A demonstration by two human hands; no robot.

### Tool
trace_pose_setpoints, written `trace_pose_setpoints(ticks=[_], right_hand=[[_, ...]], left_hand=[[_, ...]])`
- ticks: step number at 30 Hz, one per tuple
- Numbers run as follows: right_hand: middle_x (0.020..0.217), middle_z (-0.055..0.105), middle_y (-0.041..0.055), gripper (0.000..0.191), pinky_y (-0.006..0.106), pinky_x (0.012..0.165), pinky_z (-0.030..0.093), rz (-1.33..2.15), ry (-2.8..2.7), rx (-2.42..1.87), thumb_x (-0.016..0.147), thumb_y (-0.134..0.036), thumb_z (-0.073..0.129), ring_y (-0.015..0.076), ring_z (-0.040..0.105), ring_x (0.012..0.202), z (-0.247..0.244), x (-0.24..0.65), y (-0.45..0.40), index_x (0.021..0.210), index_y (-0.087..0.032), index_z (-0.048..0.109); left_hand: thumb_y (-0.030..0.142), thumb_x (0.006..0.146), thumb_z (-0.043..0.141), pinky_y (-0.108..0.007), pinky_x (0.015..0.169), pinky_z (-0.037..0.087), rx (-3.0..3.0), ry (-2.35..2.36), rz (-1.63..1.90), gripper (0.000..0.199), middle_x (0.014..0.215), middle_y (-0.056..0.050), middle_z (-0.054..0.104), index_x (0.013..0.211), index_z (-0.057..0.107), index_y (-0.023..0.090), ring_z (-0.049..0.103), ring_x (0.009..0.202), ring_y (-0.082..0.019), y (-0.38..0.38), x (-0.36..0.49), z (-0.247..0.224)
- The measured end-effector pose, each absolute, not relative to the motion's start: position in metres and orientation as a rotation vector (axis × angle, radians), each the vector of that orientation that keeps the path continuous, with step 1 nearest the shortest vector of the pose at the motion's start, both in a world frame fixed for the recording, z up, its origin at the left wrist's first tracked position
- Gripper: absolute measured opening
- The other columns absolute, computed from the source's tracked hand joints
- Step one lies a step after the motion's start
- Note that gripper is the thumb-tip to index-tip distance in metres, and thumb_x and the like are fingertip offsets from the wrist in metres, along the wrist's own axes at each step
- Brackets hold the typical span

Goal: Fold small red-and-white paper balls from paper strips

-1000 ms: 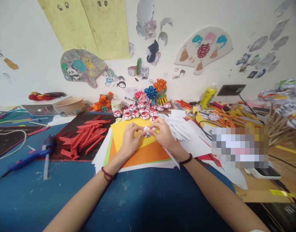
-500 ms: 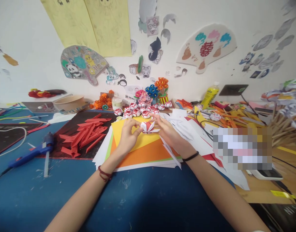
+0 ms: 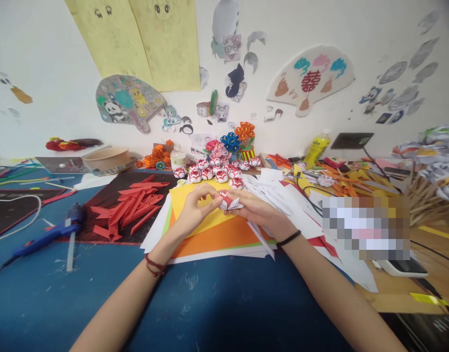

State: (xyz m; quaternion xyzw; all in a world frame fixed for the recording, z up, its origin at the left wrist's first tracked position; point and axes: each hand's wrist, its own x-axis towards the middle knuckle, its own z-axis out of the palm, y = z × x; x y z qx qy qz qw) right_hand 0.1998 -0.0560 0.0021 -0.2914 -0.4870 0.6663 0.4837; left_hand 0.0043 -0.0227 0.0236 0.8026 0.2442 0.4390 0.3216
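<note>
A red and white folded paper flower (image 3: pixel 229 201) is held between my two hands, above a stack of coloured paper (image 3: pixel 205 239). My left hand (image 3: pixel 198 208) pinches its left side with thumb and fingertips. Fingers of my right hand (image 3: pixel 261 210) wrap round the right side and underside. White petals stick out toward the right palm. Just behind stand several finished red and white paper flowers (image 3: pixel 221 175) in a cluster. To the left, a pile of red folded paper strips (image 3: pixel 131 205) lies on a dark mat (image 3: pixel 96 193).
A blue glue gun (image 3: pixel 63 227) lies on the blue tabletop (image 3: pixel 195 298) at left. Behind are a round bowl (image 3: pixel 107 160), small bouquets (image 3: pixel 244 132) and a yellow bottle (image 3: pixel 317 149). White paper sheets (image 3: pixel 305 212), cables and a white device (image 3: pixel 403 267) occupy the right.
My right hand has closed in from the right and now wraps the flower, which looks more upright and compact. My left hand keeps its pinch. The camera view has tipped up slightly.
</note>
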Motion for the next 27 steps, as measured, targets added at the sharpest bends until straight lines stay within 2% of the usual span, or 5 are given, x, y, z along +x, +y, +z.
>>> trace_pose_setpoints(ticks=[7,16,19,23,27], right_hand=[[0.098,0.067,0.0052,0.032,0.027,0.077,0.050,1.632,-1.209,-0.809,0.077,-0.033,0.077,0.0124,0.061,0.083,0.002,0.203,-0.056,0.105,-0.018,0.070],[0.095,0.067,0.0044,0.033,0.023,0.070,0.047,1.656,-1.273,-0.791,0.078,-0.035,0.077,0.0103,0.061,0.078,-0.002,0.204,-0.057,0.105,-0.017,0.070],[0.098,0.066,0.0055,0.035,0.024,0.072,0.049,1.638,-1.279,-0.798,0.079,-0.037,0.075,0.0117,0.061,0.082,-0.001,0.202,-0.056,0.107,-0.017,0.069],[0.103,0.065,0.0068,0.035,0.028,0.077,0.052,1.578,-1.255,-0.824,0.080,-0.041,0.073,0.0144,0.060,0.087,0.001,0.201,-0.055,0.106,-0.018,0.069],[0.101,0.064,0.0058,0.032,0.027,0.074,0.050,1.488,-1.255,-0.852,0.080,-0.043,0.072,0.0141,0.059,0.086,0.003,0.201,-0.057,0.101,-0.019,0.070]], left_hand=[[0.030,0.087,0.064,-0.031,0.079,0.039,2.107,0.648,1.208,0.016,0.083,-0.002,0.060,0.076,0.063,0.019,0.052,0.084,-0.017,-0.024,0.006,0.021],[0.032,0.088,0.062,-0.033,0.081,0.040,2.255,0.718,1.344,0.018,0.083,-0.002,0.056,0.076,0.059,0.019,0.050,0.085,-0.018,-0.030,0.011,0.017],[0.033,0.087,0.065,-0.030,0.077,0.040,2.217,0.737,1.323,0.019,0.082,-0.002,0.057,0.076,0.060,0.019,0.051,0.083,-0.017,-0.024,0.012,0.012],[0.035,0.086,0.066,-0.027,0.065,0.038,2.011,0.885,1.315,0.016,0.085,-0.001,0.061,0.084,0.063,0.019,0.046,0.070,-0.014,-0.017,0.010,0.008],[0.036,0.090,0.061,-0.028,0.069,0.040,2.182,0.809,1.384,0.017,0.088,-0.003,0.062,0.089,0.065,0.020,0.050,0.077,-0.015,-0.023,0.007,0.017]])
